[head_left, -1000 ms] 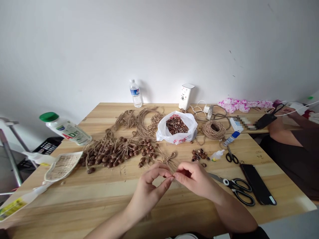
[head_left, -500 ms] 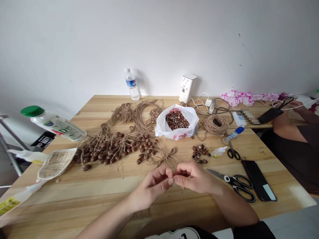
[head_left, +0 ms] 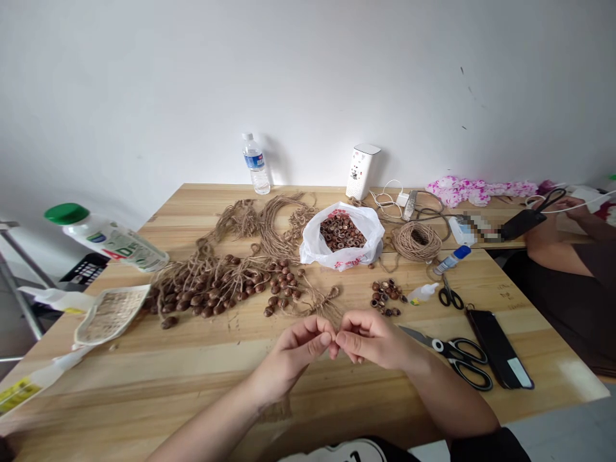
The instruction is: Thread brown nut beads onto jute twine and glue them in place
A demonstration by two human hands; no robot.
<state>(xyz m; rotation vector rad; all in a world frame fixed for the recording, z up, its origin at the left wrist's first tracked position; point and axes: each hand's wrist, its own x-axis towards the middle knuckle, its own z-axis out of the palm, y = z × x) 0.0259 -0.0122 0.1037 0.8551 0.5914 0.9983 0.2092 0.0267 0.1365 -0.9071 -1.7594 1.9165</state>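
Observation:
My left hand (head_left: 304, 350) and my right hand (head_left: 368, 339) meet fingertip to fingertip over the near middle of the table. Both are closed in a pinch, and whatever lies between the fingers is too small to make out. Just beyond them lies a looped bundle of twine (head_left: 323, 301), its near end partly hidden behind my fingers. Brown nuts on twine strings (head_left: 206, 292) are heaped to the left. A white plastic bag (head_left: 308, 247) holds many cut brown shell pieces (head_left: 342, 232). More shell pieces (head_left: 386, 295) lie in a small pile to its right.
Large scissors (head_left: 457, 356), a black phone (head_left: 500, 350), small scissors (head_left: 450, 296), a glue bottle (head_left: 423, 293) and a twine coil (head_left: 416, 242) lie right. A basket (head_left: 111, 314) and green-capped bottle (head_left: 115, 240) are left. Another person's arm (head_left: 553, 247) shows at the far right.
My fingertips have shifted slightly, with both thumbs now more raised and the fingers still pinched together. The objects on the table have stayed in place.

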